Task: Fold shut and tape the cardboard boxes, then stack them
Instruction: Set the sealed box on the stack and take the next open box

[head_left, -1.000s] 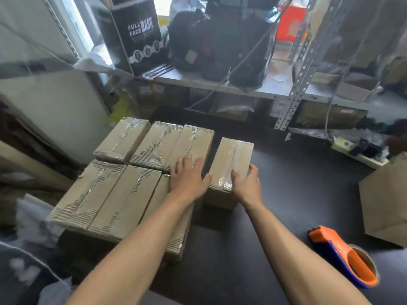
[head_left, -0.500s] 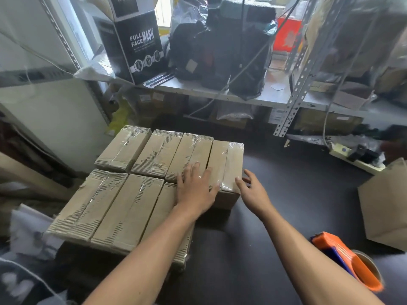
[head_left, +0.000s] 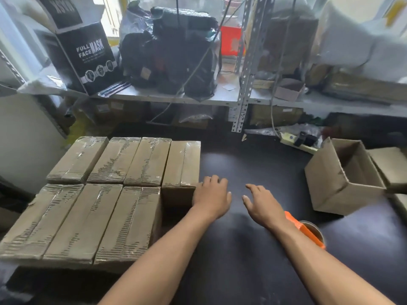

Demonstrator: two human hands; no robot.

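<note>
Several taped cardboard boxes [head_left: 103, 194] lie side by side in two rows on the left of the dark table [head_left: 242, 249]. The newest taped box [head_left: 182, 166] closes the back row at its right end. My left hand [head_left: 212, 195] hovers just right of that box's near corner, fingers loosely curled, holding nothing. My right hand [head_left: 262, 203] is spread open over the table, apart from any box. An untaped box [head_left: 339, 179] lies tipped on its side at the right, its mouth facing up and back. An orange and blue tape dispenser [head_left: 308, 232] lies behind my right forearm, partly hidden.
More flat cardboard [head_left: 389, 164] sits at the far right edge. A white power strip [head_left: 295, 140] lies at the table's back. A metal shelf [head_left: 220, 100] behind carries a black "Full Face Mask" carton [head_left: 88, 53] and dark bags [head_left: 171, 56].
Both hands left the newest taped box after sliding it flush against the back row, then drew back to the right. The view swung right, revealing the untaped box.
</note>
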